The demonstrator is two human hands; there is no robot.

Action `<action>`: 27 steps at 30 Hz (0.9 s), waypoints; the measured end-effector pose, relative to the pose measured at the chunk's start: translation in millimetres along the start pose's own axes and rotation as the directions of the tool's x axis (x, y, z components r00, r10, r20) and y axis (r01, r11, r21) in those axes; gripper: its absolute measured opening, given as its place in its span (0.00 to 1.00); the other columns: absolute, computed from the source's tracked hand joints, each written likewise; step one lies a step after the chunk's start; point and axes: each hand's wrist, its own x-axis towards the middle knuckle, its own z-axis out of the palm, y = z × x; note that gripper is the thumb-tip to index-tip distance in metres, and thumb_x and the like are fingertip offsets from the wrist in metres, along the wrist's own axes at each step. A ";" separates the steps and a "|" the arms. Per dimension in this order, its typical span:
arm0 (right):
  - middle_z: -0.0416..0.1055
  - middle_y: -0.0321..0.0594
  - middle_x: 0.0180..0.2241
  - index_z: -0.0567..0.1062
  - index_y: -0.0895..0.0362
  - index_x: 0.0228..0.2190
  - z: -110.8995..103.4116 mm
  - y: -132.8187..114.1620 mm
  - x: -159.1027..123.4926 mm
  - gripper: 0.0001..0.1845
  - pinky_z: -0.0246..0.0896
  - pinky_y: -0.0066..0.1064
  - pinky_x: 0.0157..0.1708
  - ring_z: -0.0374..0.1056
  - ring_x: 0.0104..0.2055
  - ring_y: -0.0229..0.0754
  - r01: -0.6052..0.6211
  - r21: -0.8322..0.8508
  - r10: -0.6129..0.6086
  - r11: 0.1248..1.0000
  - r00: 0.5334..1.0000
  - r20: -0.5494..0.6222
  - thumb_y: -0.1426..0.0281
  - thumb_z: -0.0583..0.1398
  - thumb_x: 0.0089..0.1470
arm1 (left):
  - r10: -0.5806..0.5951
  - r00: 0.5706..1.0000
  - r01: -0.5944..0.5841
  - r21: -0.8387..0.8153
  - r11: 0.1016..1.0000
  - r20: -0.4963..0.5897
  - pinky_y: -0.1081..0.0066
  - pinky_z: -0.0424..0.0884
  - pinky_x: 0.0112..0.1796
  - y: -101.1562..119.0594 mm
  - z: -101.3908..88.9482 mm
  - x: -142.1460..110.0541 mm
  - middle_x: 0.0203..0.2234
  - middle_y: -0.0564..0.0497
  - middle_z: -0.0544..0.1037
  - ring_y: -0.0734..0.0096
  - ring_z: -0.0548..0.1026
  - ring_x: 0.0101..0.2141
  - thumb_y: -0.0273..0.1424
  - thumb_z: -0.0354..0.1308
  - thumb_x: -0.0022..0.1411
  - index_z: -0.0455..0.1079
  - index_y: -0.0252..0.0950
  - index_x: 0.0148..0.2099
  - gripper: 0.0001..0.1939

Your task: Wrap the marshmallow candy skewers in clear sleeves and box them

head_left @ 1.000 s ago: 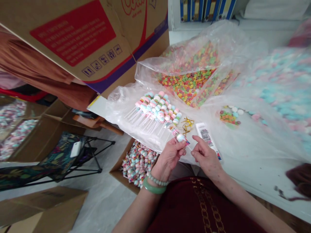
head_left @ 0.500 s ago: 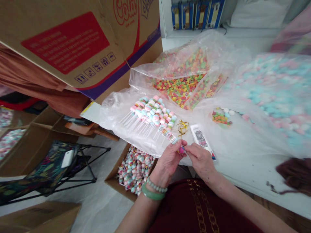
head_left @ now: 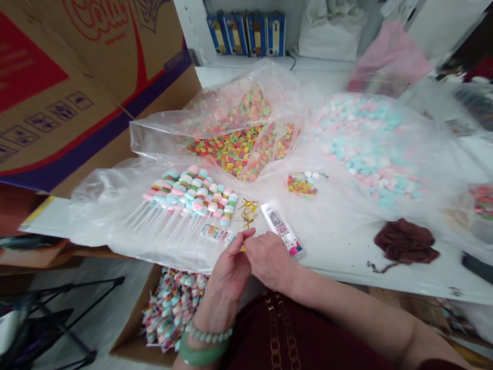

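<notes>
My left hand [head_left: 231,267] is closed around the lower end of a marshmallow skewer [head_left: 217,234] in a printed clear wrapper, which points to the upper left. My right hand [head_left: 269,262] meets it, fingers pinched together at the wrapper's gathered end. A bit of gold twist tie [head_left: 243,248] shows between the fingertips; the rest is hidden. Just beyond lie loose gold twist ties [head_left: 249,210] and a stack of printed wrappers [head_left: 279,226]. To the left, unwrapped skewers of marshmallows and cereal rings [head_left: 192,191] lie in a row, white sticks toward me.
Behind are a clear bag of fruit rings [head_left: 231,149] and a bag of pastel marshmallows [head_left: 377,139]. A small ring pile [head_left: 300,183] lies mid-table. A brown cloth [head_left: 404,240] is at right, a large carton [head_left: 154,61] at left. Below stands a box of wrapped skewers [head_left: 173,303].
My view has swung right, so everything sits further left in the picture. Both hands stay together at the wrapper's end; my right hand has turned over more, knuckles up.
</notes>
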 end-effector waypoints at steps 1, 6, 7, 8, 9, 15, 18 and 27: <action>0.69 0.40 0.24 0.70 0.57 0.27 -0.5 2.9 1.1 0.11 0.59 0.34 0.33 0.64 0.28 0.42 -0.070 0.195 0.058 0.978 0.996 0.066 0.71 0.51 0.58 | -0.003 0.999 0.002 0.038 0.999 0.042 0.71 0.72 0.36 2.3 -1.2 -1.9 0.32 0.48 0.76 0.68 0.74 0.34 0.33 0.65 0.50 0.75 0.34 0.39 0.13; 0.53 0.27 0.13 0.63 0.55 0.22 1.7 12.5 -5.0 0.17 0.53 0.27 0.20 0.49 0.14 0.32 -0.507 0.827 0.109 0.244 0.862 0.496 0.55 0.55 0.52 | 0.109 0.958 -0.198 0.334 0.921 0.265 0.64 0.67 0.46 10.5 -6.1 -15.7 0.40 0.44 0.76 0.57 0.71 0.45 0.34 0.69 0.44 0.76 0.35 0.33 0.12; 0.54 0.27 0.12 0.63 0.55 0.22 1.6 13.3 -7.6 0.18 0.52 0.26 0.19 0.49 0.14 0.32 -0.543 0.832 0.115 0.117 0.839 0.531 0.54 0.57 0.50 | 0.103 0.955 -0.211 0.393 0.895 0.278 0.63 0.66 0.47 11.5 -7.1 -18.4 0.38 0.44 0.76 0.57 0.71 0.45 0.33 0.68 0.46 0.76 0.35 0.35 0.12; 0.57 0.28 0.13 0.65 0.56 0.23 1.0 13.7 -10.2 0.18 0.53 0.26 0.20 0.51 0.14 0.33 -0.546 0.831 0.138 0.102 0.835 0.532 0.54 0.58 0.49 | 0.092 0.956 -0.212 0.433 0.876 0.280 0.62 0.65 0.47 12.5 -8.7 -20.6 0.35 0.44 0.77 0.57 0.72 0.43 0.34 0.67 0.49 0.76 0.35 0.38 0.13; 0.61 0.31 0.14 0.66 0.56 0.23 -0.3 13.8 -12.4 0.18 0.54 0.27 0.21 0.55 0.16 0.34 -0.533 0.826 0.165 0.183 0.845 0.509 0.54 0.57 0.50 | 0.091 0.956 -0.215 0.455 0.864 0.279 0.62 0.65 0.46 13.4 -11.0 -22.3 0.32 0.45 0.77 0.58 0.72 0.42 0.34 0.65 0.51 0.76 0.35 0.39 0.13; 0.73 0.40 0.38 0.74 0.53 0.37 -7.1 6.1 -12.9 0.13 0.59 0.36 0.43 0.66 0.40 0.44 -0.240 0.522 0.327 0.818 0.942 -0.080 0.65 0.61 0.46 | 0.270 0.938 -0.344 0.497 0.797 0.217 0.72 0.65 0.37 11.1 -30.9 -26.8 0.27 0.46 0.75 0.68 0.71 0.32 0.39 0.59 0.57 0.71 0.33 0.25 0.15; 0.74 0.39 0.36 0.72 0.55 0.38 -1.9 -1.0 -3.0 0.16 0.63 0.33 0.35 0.68 0.34 0.41 -0.308 0.778 0.358 0.547 0.927 0.115 0.67 0.62 0.44 | 0.002 0.956 -0.151 0.484 0.862 0.293 0.74 0.60 0.23 -1.7 -33.5 -26.9 0.15 0.51 0.68 0.74 0.64 0.17 0.46 0.58 0.56 0.69 0.33 0.24 0.20; 0.71 0.37 0.27 0.72 0.58 0.31 5.4 5.2 19.4 0.15 0.60 0.29 0.28 0.64 0.26 0.37 -0.306 0.832 0.485 0.463 0.873 0.051 0.59 0.61 0.48 | 0.630 0.777 -0.453 0.703 0.548 0.010 0.75 0.55 0.23 -16.0 -47.5 -19.0 0.17 0.55 0.68 0.75 0.62 0.21 0.36 0.64 0.51 0.74 0.38 0.25 0.07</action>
